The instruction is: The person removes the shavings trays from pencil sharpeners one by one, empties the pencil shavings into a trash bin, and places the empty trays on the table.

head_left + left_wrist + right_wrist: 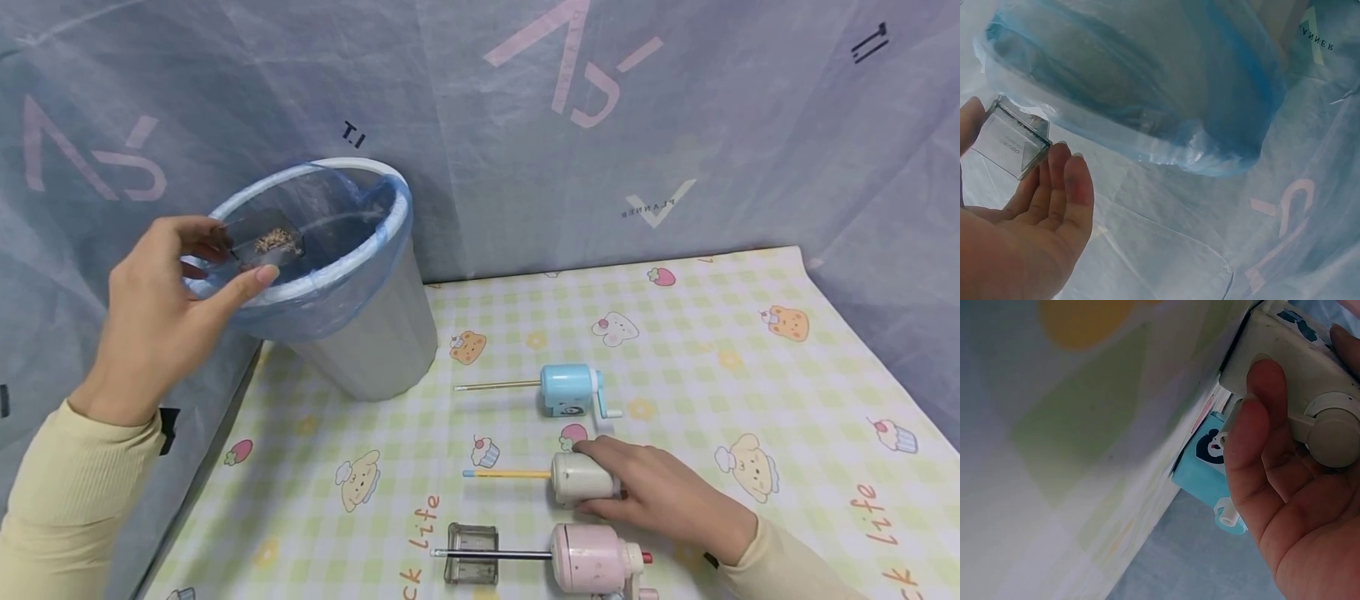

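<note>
Left hand [161,300] pinched tray [1010,147] of shavings [276,241] at bin [382,350]; right hand [652,492], well apart, gripped white sharpener [581,478]. Clean emptying likely required tray lower, inside bin, tipped slowly away from left hand.

Your left forearm [75,492] angles up from lower left; left hand [161,312] is raised, higher in the head view than your right hand [663,496]. Left thumb [243,287] sits opposite the left fingers [1057,175], pinching. Right forearm [783,571] enters from lower right, right thumb [600,506] on the near side, right fingers [1250,447] bent in a grip. Sleeve cuffs [108,433] at both wrists [116,404].
</note>
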Available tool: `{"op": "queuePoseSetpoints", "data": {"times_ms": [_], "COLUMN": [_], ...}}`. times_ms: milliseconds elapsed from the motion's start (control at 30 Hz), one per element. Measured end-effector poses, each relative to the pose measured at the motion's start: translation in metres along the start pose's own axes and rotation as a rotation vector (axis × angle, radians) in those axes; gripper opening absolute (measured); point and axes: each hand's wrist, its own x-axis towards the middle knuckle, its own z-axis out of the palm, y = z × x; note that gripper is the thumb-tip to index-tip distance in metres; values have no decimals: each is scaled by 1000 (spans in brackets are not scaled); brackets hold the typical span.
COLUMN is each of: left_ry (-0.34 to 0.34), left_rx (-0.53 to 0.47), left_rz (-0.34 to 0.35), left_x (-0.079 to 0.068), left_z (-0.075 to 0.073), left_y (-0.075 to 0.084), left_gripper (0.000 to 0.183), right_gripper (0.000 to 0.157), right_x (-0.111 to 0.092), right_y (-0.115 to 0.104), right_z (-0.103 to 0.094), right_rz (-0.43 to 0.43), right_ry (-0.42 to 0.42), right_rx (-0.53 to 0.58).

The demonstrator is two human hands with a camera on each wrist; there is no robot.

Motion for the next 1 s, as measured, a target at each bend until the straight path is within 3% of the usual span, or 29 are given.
{"op": "queuePoseSetpoints", "data": {"times_ms": [267,533,767,1000], "left_ry": [-23,-86,-83,-123], "left_rx": [24,51,68,75], "left_rz": [4,-49,-23,-41], "left_x": [7,9,14,19], "left_z": [-4,-7,-8,-10], "left_y": [2,3,-1,-2], "left_gripper": [57,60,58,59], "right_gripper": [52,53,54,54], "right_x": [0,1,1,0], "right_y": [0,-1,-2,-2], "right_z": [0,-1,-1,-1], "right_rz": [-18,-12,-10,-6], "right_ry": [17,9,7,6], "right_rx": [-21,-25,-20,-17]}}
